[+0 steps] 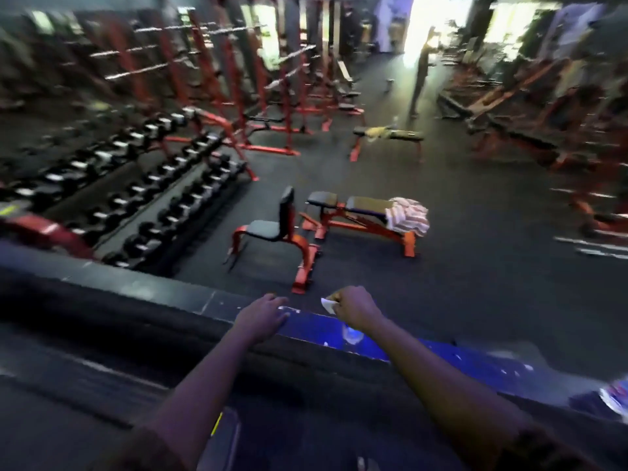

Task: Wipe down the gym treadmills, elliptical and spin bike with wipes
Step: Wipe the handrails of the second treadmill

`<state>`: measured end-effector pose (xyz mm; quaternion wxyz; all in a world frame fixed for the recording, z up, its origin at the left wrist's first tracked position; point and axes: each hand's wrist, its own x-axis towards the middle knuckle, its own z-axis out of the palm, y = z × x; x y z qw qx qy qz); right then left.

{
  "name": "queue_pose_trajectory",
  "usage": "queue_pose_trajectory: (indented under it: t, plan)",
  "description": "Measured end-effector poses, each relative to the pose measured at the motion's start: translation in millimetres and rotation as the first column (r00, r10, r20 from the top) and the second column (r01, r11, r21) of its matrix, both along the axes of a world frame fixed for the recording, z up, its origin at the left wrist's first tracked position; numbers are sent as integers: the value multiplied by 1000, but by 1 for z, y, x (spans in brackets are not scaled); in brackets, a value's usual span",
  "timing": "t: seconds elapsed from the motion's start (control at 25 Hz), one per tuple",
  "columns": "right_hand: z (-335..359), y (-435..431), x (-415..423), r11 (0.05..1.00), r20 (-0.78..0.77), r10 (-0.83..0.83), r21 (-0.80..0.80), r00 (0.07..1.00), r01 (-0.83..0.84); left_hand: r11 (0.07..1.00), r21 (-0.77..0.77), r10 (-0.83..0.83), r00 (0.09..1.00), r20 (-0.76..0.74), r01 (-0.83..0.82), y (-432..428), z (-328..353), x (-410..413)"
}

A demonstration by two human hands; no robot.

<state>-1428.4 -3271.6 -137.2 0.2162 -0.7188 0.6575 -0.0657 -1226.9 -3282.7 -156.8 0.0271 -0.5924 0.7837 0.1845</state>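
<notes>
Two bare forearms reach forward over a dark ledge (163, 292) whose right stretch glows blue. The view is motion-blurred, most of all toward its edges.

Left hand (263, 316): released, palm down, fingers straight and slightly spread. The fingertips lie on the top edge of the ledge, and the hand grips nothing.

Right hand (353, 307): clenched into a loose fist just to the right of the left hand, knuckles up, grasping a small white wipe (327, 304). A corner of the wipe sticks out from the thumb side of the fist, toward the left hand. It sits at the far edge of the ledge; whether it touches the surface cannot be told.

Beyond and below the ledge lies a dark gym floor (475, 266). On the left stands a long dumbbell rack (153, 198) in tiers. Near the middle stands an upright seat (272, 229) on a red frame. Just beside it, to the right, is an adjustable bench (360, 207), also red-framed, with a striped pink and white towel (407, 215) draped over its right end. Farther back a flat bench (390, 134) carries a yellowish object too blurred to name. Red racks (238, 79) fill the upper left. A standing person (421, 69) is visible far off, near a bright opening.
</notes>
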Motion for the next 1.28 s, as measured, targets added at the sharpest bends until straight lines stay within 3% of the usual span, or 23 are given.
queue_pose_trajectory:
  t: [0.16,0.4,0.6,0.8,1.04,1.28]
  plan:
    - [0,-87,77,942,95,334,1,938,-336,941,-39,335,942,2,-335,-20,4,74]
    - [14,-185,191,711,123,700,-35,703,-702,651,-14,757,651,-58,-759,-22,19,158]
    - [45,-219,293,526,192,844,-117,501,-842,373,-107,923,380,-53,-922,-5,49,222]
    - [73,-249,415,417,314,885,-205,344,-886,159,-222,970,194,-148,-962,-17,79,298]
    - [114,-282,537,424,407,861,-244,305,-872,68,-324,938,172,-303,-944,-68,109,390]
    - [144,-328,621,448,490,829,-296,269,-843,69,-491,889,277,-366,-869,-119,159,464]
